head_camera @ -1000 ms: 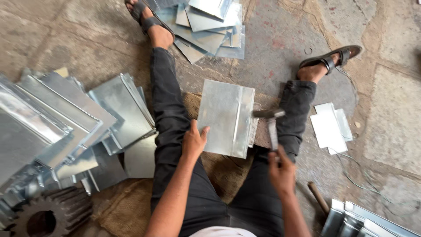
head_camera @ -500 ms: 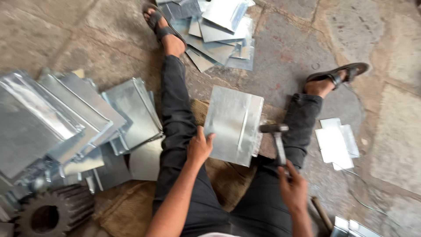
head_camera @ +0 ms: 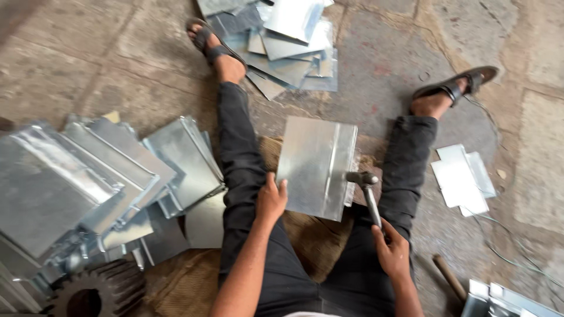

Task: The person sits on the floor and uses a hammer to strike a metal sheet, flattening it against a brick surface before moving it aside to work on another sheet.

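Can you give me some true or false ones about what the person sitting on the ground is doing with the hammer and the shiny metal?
1. The right hand holds a hammer by its handle. True.
2. The left hand rests on a wooden board. False: it steadies the edge of a flat metal sheet lying between the legs.
3. The hammer head is beside the sheet's right edge. True.
4. A big toothed gear lies at the lower left. True.
5. The person is barefoot. False: each foot wears a sandal.
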